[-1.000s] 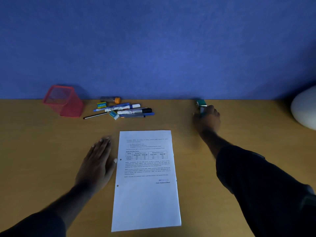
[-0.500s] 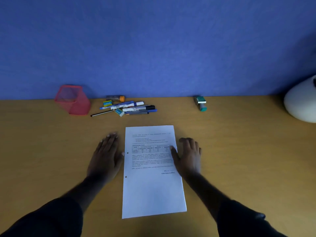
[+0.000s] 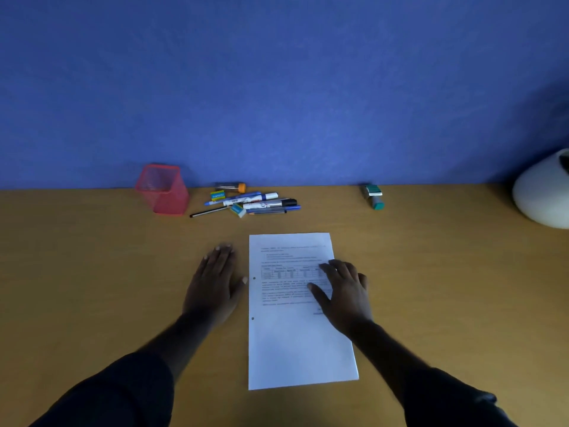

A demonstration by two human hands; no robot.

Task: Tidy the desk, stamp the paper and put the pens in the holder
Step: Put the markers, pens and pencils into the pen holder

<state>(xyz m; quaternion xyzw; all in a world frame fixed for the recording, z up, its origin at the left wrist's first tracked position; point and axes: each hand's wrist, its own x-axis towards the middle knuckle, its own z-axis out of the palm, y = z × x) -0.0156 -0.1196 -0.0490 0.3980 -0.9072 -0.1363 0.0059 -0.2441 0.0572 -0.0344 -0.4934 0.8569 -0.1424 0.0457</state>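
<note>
White paper (image 3: 295,340), one sheet, lies under right hand (image 3: 346,292); left hand (image 3: 215,280) beside.

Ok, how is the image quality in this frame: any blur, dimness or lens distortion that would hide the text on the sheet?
Head view: dim and blue-tinted; the white printed paper sheet is the brightest thing, but its text is too soft to read. The right hand shows slight motion blur. Wide-angle distortion bows the wooden desk edge against the wall. No glare.

White rounded object (image 3: 542,195) at the desk's (image 3: 92,272) right edge, blue wall (image 3: 277,87) behind.
</note>
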